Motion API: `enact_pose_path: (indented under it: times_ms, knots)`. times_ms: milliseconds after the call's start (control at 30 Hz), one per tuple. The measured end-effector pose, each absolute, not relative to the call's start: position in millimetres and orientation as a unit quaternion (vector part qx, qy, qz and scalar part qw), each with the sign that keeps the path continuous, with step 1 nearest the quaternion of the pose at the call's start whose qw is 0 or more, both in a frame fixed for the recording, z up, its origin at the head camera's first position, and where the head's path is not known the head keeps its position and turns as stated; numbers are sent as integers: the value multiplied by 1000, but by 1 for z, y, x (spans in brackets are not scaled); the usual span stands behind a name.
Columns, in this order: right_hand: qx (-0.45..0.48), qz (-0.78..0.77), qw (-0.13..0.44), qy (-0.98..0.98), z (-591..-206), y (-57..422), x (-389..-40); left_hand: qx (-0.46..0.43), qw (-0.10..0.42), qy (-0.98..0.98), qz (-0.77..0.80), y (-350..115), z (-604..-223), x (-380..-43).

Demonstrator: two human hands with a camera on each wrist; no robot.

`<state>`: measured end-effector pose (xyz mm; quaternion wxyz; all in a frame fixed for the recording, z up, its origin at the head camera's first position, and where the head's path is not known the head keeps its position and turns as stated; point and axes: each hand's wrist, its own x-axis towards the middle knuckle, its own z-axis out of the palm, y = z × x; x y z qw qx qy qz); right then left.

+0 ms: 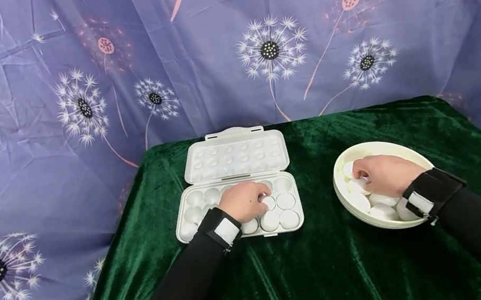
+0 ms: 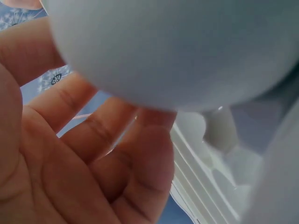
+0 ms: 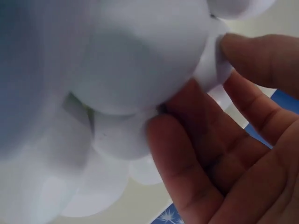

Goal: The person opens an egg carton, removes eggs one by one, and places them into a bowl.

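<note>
An egg tray [image 1: 186, 206] of white plastic lies on the green cloth with its lid [image 1: 234, 157] folded back. White eggs [image 1: 288, 219] sit in cups on its near right side. Over the tray, my left hand [image 1: 242, 201] has thumb and fingertips around an egg [image 1: 268, 202]. A big pale egg [image 2: 173, 51] fills the left wrist view and hides part of the fingers. To the right, my right hand [image 1: 385, 174] reaches into a cream bowl [image 1: 395, 148] of white eggs. Its thumb and fingers close around an egg [image 3: 212, 63] among the others.
Dark green velvety cloth [image 1: 311, 277] covers the table and lies between tray and bowl. Behind it hangs a purple curtain [image 1: 216, 68] with dandelion prints. Both wrists wear black straps [image 1: 440, 184].
</note>
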<state>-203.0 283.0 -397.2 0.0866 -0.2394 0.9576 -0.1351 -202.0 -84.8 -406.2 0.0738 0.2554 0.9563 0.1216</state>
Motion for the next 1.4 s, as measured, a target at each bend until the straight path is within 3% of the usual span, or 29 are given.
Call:
enact_pose_path:
  times_ms: [167,533,967,1400]
  knots:
    - [-237,-124,77,961,-390,285,-199,262,63,955,123,-85,-407,-202]
    - [-274,-142,-9,951,-368,276,-186,234,35,951,197,-96,-395,-198]
    - [-355,-209,-99,906,-352,227,-168,276,-35,908,312,-87,-369,-185]
    - [-388,-234,-100,886,-362,197,-157,318,-48,877,356,-65,-356,-167]
